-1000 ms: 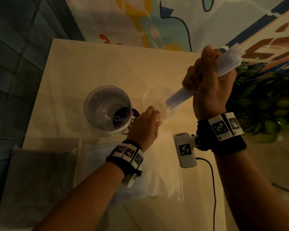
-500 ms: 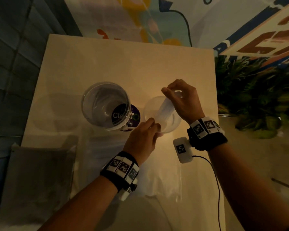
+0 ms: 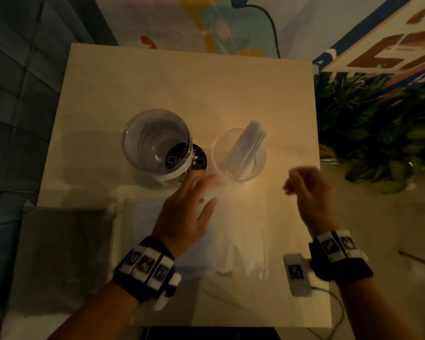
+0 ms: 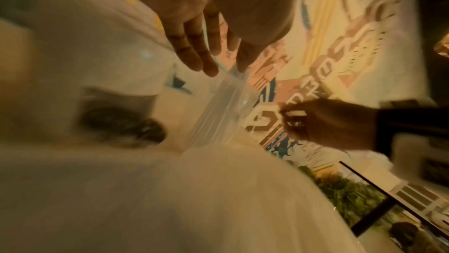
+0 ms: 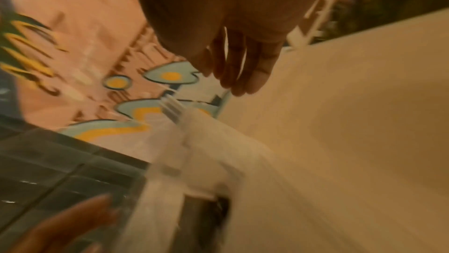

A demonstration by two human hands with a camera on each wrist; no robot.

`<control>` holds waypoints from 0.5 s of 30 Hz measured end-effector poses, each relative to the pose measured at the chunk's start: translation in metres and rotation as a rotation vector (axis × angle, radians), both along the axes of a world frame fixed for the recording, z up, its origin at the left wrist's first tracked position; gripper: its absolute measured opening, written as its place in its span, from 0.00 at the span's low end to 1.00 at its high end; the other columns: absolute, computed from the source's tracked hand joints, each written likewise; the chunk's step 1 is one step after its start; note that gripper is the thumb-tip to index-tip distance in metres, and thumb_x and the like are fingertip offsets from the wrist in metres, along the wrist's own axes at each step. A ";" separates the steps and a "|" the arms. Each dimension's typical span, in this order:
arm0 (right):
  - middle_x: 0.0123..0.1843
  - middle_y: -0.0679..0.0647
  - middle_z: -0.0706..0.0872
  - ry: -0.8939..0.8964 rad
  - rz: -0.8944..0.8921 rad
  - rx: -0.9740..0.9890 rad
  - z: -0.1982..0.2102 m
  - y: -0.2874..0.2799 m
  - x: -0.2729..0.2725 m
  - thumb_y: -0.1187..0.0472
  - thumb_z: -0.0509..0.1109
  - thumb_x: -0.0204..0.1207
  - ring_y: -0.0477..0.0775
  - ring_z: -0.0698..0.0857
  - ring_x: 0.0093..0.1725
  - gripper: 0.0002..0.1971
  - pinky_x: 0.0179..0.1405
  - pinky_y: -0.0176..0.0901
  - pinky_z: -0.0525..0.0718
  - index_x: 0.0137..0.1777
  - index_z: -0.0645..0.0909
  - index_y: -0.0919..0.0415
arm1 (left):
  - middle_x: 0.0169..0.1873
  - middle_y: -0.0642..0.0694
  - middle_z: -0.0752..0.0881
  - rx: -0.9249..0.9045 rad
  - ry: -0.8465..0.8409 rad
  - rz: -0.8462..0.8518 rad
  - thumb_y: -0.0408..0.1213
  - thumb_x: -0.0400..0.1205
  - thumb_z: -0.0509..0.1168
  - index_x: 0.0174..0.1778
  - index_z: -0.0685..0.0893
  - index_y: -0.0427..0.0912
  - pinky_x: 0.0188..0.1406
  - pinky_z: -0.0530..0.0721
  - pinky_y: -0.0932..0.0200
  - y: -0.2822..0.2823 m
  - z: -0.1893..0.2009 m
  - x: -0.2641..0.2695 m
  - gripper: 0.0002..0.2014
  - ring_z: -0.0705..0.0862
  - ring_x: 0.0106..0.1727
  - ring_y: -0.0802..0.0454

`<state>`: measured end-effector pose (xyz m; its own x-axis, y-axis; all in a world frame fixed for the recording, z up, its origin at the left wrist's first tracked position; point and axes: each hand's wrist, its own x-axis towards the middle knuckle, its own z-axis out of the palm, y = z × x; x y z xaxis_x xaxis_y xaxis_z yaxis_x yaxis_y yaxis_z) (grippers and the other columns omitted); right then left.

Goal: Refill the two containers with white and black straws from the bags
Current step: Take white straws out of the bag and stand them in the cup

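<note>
A bundle of white straws (image 3: 245, 146) leans inside the small clear container (image 3: 219, 153), tops pointing to the far right. The same straws (image 4: 218, 115) show in the left wrist view and blurred (image 5: 172, 113) in the right wrist view. A larger clear container (image 3: 133, 143) stands to its left, with nothing visible inside. My left hand (image 3: 194, 204) hovers open just in front of the small container, fingers spread over a clear bag (image 3: 238, 246). My right hand (image 3: 302, 185) hangs open to the right of the container, fingers loosely curled, holding nothing.
A dark round label or lid (image 3: 196, 159) lies between the two containers. A grey bag (image 3: 64, 253) lies at the table's near left. Green plants (image 3: 378, 133) stand past the right edge. A painted wall rises behind the cream table (image 3: 182, 82).
My right hand lowered the white straws into the small container, let go and drew back to the right. My left hand released the container and opened.
</note>
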<state>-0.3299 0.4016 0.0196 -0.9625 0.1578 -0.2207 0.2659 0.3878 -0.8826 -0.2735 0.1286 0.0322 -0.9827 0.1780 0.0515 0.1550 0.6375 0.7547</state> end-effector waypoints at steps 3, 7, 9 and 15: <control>0.36 0.55 0.90 -0.258 0.038 0.006 -0.025 0.001 0.050 0.66 0.68 0.83 0.51 0.89 0.35 0.05 0.41 0.48 0.90 0.49 0.85 0.60 | 0.71 0.55 0.72 -0.159 -0.131 0.045 0.59 0.77 0.66 0.75 0.70 0.54 0.65 0.81 0.47 -0.039 -0.023 0.048 0.31 0.73 0.66 0.58; 0.40 0.53 0.91 -0.442 0.272 0.119 -0.068 -0.016 0.082 0.64 0.71 0.81 0.51 0.90 0.40 0.05 0.45 0.53 0.90 0.46 0.88 0.58 | 0.86 0.54 0.43 -0.472 -0.549 0.013 0.77 0.59 0.70 0.84 0.48 0.61 0.81 0.45 0.28 -0.072 -0.068 0.090 0.61 0.38 0.86 0.46; 0.51 0.53 0.91 -0.484 0.379 0.114 -0.079 -0.032 0.086 0.65 0.73 0.76 0.55 0.89 0.51 0.09 0.54 0.58 0.88 0.54 0.87 0.57 | 0.84 0.58 0.34 -0.479 -0.673 -0.014 0.75 0.58 0.73 0.83 0.39 0.65 0.80 0.41 0.25 -0.073 -0.084 0.100 0.65 0.29 0.85 0.48; 0.73 0.55 0.79 -0.427 0.643 0.180 -0.081 -0.092 0.085 0.58 0.68 0.82 0.57 0.77 0.73 0.21 0.71 0.48 0.75 0.74 0.77 0.57 | 0.85 0.56 0.44 -0.467 -0.628 0.007 0.67 0.59 0.78 0.84 0.50 0.63 0.79 0.51 0.25 -0.069 -0.101 0.108 0.61 0.38 0.86 0.47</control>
<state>-0.2449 0.3100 -0.0617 -0.7149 -0.3318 -0.6155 0.2428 0.7077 -0.6635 -0.1657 0.0596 -0.0691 -0.8040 0.0376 -0.5935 -0.2178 0.9100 0.3527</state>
